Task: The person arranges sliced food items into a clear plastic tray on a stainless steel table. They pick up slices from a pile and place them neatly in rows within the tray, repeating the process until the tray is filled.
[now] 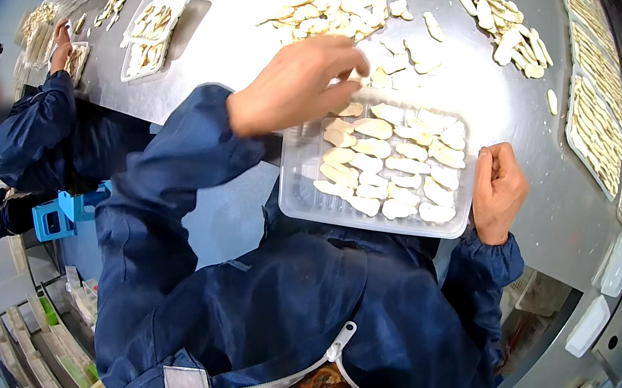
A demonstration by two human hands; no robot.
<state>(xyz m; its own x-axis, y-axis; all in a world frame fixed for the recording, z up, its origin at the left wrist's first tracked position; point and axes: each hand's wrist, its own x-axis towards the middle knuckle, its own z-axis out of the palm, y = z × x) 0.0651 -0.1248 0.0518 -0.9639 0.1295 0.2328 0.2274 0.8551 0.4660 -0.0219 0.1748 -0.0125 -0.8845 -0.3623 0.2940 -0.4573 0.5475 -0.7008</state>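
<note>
- Your left hand (294,86) hovers over the far-left corner of the clear plastic tray (295,192), fingers curled down onto a pale slice (350,110); you cannot tell if they pinch it.
- Your right hand (498,189) rests against the tray's right wall, loosely closed, holding nothing visible.
- Rows of slices fill the tray.
- Loose slices (335,9) lie on the steel table (221,41) beyond the tray.

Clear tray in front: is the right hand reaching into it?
No. The right hand rests closed against the clear tray's outer right edge, while the left hand reaches over the pale slices.
</note>
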